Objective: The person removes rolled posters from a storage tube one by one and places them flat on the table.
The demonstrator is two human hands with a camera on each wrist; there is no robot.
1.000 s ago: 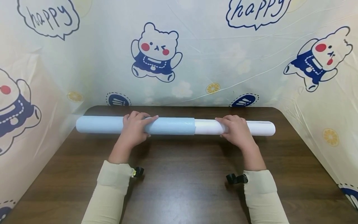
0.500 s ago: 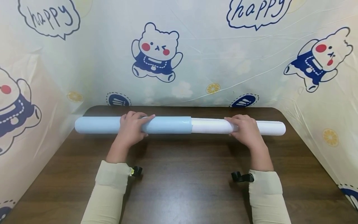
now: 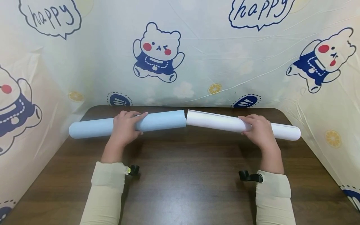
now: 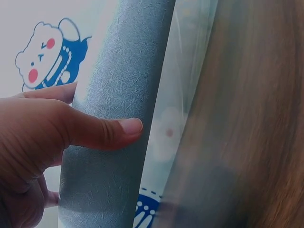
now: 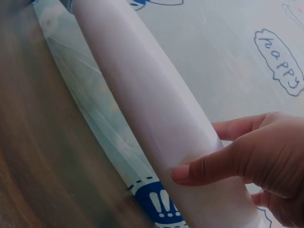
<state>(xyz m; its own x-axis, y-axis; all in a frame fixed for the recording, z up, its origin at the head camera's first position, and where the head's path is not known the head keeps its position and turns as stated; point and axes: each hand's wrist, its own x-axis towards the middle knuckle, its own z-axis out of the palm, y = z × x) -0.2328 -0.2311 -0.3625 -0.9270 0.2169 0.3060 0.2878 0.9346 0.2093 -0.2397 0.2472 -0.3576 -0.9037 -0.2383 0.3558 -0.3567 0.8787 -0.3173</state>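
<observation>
Nearest, two cream sleeves (image 3: pixel 104 190) with black wrist straps (image 3: pixel 249 177) are extending over the near part of the desk (image 3: pixel 185 168).

Beyond them, the left hand (image 3: pixel 125 126) is gripping the blue roll (image 3: pixel 161 121), thumb lying across it, fingers round the other side. The right hand (image 3: pixel 258 128) is gripping the white roll (image 3: pixel 215 120) likewise.

Both rolls are spanning the desk near its far edge, inner ends angling toward that edge, outer ends reaching the left and right edges. The inner ends are facing each other just beside one another; whether they are touching low down is unclear. Contact with the desk is not confirmed.

Risks, in the inspector's judgement: a slackening right grip could let the white roll's loose seam spring open; hard thumb pressure could be denting either roll; knocking the misaligned ends together could crease a rim.

Farthest, a printed sheet (image 3: pixel 211 56) is hanging behind the far edge.
</observation>
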